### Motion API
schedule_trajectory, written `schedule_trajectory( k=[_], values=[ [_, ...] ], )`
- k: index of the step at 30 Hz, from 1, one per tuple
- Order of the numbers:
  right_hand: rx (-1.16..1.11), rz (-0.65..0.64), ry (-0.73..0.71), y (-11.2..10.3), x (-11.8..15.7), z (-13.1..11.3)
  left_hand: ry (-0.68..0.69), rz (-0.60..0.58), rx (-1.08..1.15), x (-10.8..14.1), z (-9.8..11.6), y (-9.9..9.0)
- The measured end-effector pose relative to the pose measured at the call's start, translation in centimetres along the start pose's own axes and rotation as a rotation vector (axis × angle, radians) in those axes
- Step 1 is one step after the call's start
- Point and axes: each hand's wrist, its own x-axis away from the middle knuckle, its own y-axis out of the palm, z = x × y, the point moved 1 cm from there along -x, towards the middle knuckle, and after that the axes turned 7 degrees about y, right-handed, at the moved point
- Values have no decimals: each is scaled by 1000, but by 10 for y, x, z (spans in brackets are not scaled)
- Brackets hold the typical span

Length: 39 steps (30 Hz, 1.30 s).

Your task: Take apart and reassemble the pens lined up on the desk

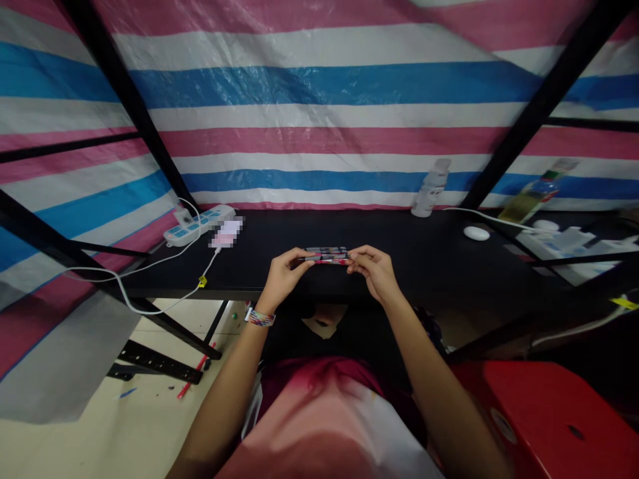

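Observation:
Several pens (327, 252) lie side by side, crosswise, at the front of the black desk (279, 229). My left hand (288, 271) is closed at their left ends, thumb and fingers pinching the nearest pen, which has pink-red parts. At the right ends my right hand (373, 268) pinches the same pen, its other fingers curled. Behind that pen the others show grey and dark barrels. Fingers cover the tips of the pens, so their ends are hidden. A patterned woven band circles my left wrist.
On the left are a white power strip (200, 225), a phone (227, 233) on a charging cable, and loose white cords. Toward the right stand a clear bottle (431, 189), a white oval case (476, 233) and a bottle of yellowish liquid (532, 197). A red stool (554, 412) is beside me.

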Motion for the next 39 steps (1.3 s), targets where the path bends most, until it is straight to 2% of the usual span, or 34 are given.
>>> schedule_trajectory(
  k=[3, 6, 8, 12, 16, 39],
  values=[
    [-110, -101, 73, 2, 2, -3, -6, 11, 20, 0, 0, 0],
    [-261, -233, 229, 4, 7, -3, -16, 37, 45, -1, 1, 1],
    [-337, -262, 302, 5, 10, -1, -22, 50, 59, -1, 2, 0],
    [-426, -204, 326, 9, 11, 8, -38, 75, 77, -1, 5, 0],
    [-463, -118, 293, 11, 8, 15, -38, 41, 87, -2, 7, 0],
    [-534, -113, 269, 6, 4, 15, -69, 32, 90, -2, 2, 1]
  ],
)
